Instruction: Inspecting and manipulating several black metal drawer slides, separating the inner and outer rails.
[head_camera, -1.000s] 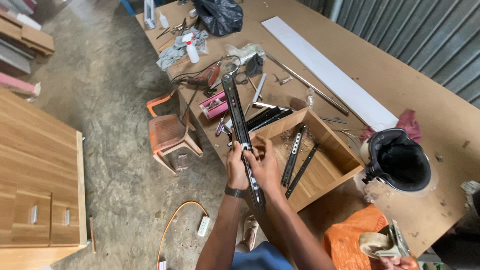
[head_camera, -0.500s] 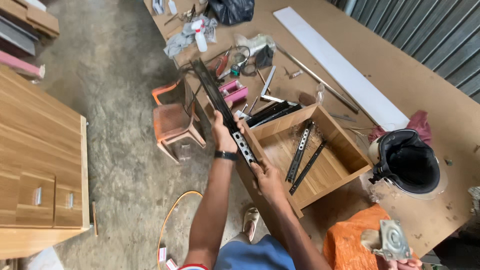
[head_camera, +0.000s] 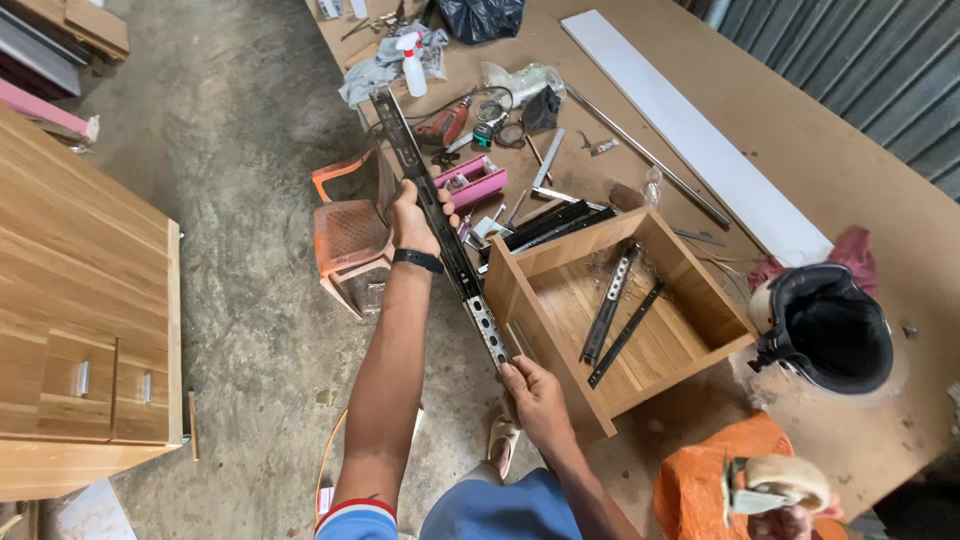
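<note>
Drawer slide (head_camera: 440, 222) extended between both hands beside drawer box (head_camera: 640, 310)

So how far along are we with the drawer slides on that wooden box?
Done: nothing looks mounted; two slide pieces lie loose inside the open wooden drawer box. In hand: an extended drawer slide, left hand gripping its middle, right hand at its near end beside the box's outer side. Left: no screws show in it, and the drill lies on the bench.
</note>
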